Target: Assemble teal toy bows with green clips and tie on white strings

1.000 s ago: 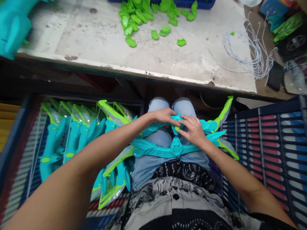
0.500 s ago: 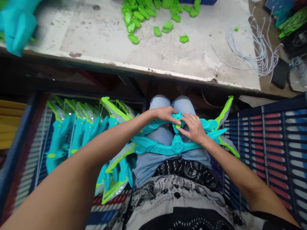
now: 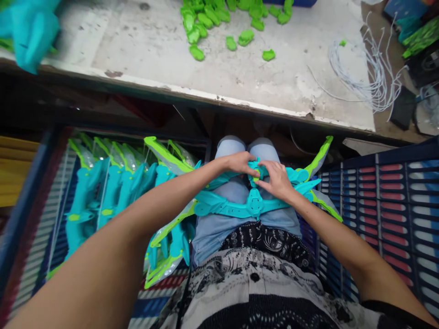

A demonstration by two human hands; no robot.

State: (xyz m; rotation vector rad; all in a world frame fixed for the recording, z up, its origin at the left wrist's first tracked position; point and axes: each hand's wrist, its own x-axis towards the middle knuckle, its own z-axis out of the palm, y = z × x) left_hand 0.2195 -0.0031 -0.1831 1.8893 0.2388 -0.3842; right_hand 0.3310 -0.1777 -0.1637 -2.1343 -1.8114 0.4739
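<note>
Two turquoise toy bows with lime-green tips lie across my lap. The farther toy bow (image 3: 297, 175) has a small green plastic piece (image 3: 256, 174) at its centre. My left hand (image 3: 243, 163) is closed around that centre from the left, its thumb pressing on the green piece. From the right, my right hand (image 3: 278, 179) grips the same spot, fingers on the far side and thumb on the near side. The fingertips partly hide how the piece sits in the bow. Closer to my body rests the nearer toy bow (image 3: 254, 204), untouched by either hand.
Several finished-looking bows (image 3: 115, 192) stand in a crate at my left. A dark blue slatted crate (image 3: 377, 205) is at my right. The worktable (image 3: 137, 55) ahead carries loose green pieces (image 3: 206, 20), white cord (image 3: 365, 75) and a turquoise part (image 3: 32, 32).
The view has shifted slightly. Both hands stay at the bow's centre, and the green piece appears a little more covered by the fingers.
</note>
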